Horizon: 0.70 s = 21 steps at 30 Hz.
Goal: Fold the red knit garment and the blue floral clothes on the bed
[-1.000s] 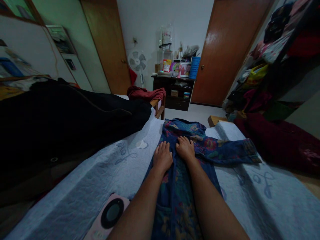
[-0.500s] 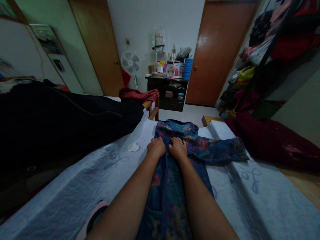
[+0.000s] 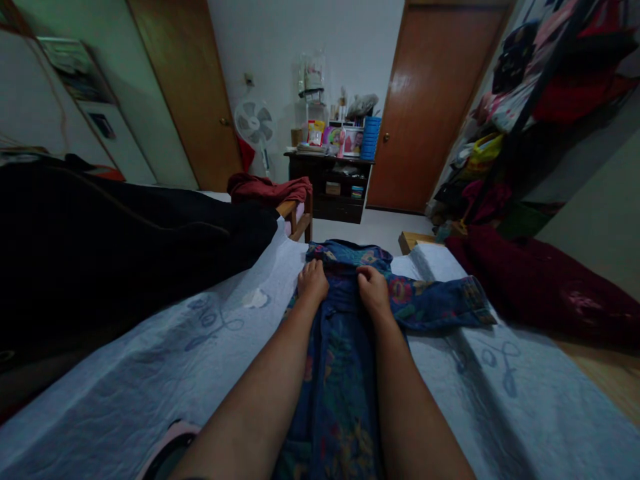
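Observation:
A blue denim jacket with a flower print (image 3: 345,373) lies lengthwise on the pale bedsheet (image 3: 225,360), its collar end away from me. One sleeve (image 3: 440,300) stretches out to the right; the other does not show. My left hand (image 3: 313,281) is closed on the cloth at the left of the upper part. My right hand (image 3: 374,291) is closed on the cloth at the right, thumb toward the middle. Between the hands the fabric is drawn into a crosswise fold. Both sets of fingertips are partly hidden.
Dark clothing (image 3: 125,247) is heaped at the left, and a maroon garment (image 3: 535,287) lies at the right. A pink-rimmed object (image 3: 170,450) sits by my left forearm. Beyond the bed stand a wooden frame with a red cloth (image 3: 270,190), a fan (image 3: 256,123) and a dark cabinet (image 3: 325,190).
My hands have moved apart, the right one shifting rightward. Their fingers have gone from lying on the jacket to gripping it, and the cloth between them is now bunched. The view has shifted slightly.

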Tool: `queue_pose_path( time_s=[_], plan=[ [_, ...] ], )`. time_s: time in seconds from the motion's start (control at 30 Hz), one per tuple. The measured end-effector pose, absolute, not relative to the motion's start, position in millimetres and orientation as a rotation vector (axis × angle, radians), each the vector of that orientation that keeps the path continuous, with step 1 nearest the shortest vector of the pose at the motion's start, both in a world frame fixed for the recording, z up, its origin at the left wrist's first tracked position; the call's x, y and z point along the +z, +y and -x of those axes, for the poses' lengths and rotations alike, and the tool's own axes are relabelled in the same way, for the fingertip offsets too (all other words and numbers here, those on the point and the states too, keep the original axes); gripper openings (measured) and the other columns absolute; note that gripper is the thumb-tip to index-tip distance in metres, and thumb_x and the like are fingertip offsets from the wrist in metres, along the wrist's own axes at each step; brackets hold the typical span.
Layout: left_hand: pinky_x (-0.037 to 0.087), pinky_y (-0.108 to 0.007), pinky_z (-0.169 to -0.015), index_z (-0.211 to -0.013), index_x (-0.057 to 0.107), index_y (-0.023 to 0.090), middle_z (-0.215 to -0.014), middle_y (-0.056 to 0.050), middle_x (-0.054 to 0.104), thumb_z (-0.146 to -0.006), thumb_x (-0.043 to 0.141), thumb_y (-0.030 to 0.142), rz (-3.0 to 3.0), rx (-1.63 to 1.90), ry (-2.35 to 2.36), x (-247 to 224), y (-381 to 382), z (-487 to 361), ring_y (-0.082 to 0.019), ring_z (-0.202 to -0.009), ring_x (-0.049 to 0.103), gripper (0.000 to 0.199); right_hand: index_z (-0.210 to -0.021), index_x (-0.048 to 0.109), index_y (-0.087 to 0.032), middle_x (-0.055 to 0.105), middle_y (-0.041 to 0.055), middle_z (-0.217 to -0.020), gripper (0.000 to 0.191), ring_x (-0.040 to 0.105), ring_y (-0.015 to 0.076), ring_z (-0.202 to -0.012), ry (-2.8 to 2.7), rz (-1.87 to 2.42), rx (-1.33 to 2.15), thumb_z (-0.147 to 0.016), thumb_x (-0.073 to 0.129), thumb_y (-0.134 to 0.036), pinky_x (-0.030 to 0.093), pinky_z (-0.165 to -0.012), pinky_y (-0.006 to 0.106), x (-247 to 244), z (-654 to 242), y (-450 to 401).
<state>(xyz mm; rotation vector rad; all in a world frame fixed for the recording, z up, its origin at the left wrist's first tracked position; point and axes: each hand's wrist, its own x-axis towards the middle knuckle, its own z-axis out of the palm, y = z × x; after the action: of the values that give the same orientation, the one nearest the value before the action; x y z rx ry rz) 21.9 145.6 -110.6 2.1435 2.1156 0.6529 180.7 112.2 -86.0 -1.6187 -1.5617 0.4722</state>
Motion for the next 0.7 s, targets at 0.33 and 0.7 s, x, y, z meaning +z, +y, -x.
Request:
queue_pose_path(
  time_s=[0.33, 0.7],
  plan=[
    [0.035, -0.048, -0.105, -0.139, 0.046, 0.028, -0.150, -0.005, 0.042, -0.085, 0.043, 0.021, -2.279, 0.509, 1.983, -113.2, 149.7, -15.1, -0.028, -0.131, 0.040, 0.054, -0.133, 0.052, -0.008, 0.060, 0.0176, -0.128, 0.052, 0.055, 0.0263, -0.119, -1.420, 2.027, 0.191, -0.083, 0.042, -0.013, 0.040, -0.100, 0.035, -99.4, -218.3, 111.5],
    [0.035, -0.032, -0.107, -0.108, 0.065, 0.020, -0.126, -0.008, 0.059, -0.079, 0.042, 0.009, -1.822, 1.028, 1.913, -103.0, 195.8, 4.2, -0.020, -0.123, 0.050, 0.038, -0.099, 0.069, -0.013, 0.068, 0.0147, -0.099, 0.037, 0.060, 0.0262, -0.098, -1.295, 2.004, 0.094, -0.075, 0.041, -0.012, 0.041, -0.093, 0.033, -92.0, -218.5, 109.9]
  ],
)
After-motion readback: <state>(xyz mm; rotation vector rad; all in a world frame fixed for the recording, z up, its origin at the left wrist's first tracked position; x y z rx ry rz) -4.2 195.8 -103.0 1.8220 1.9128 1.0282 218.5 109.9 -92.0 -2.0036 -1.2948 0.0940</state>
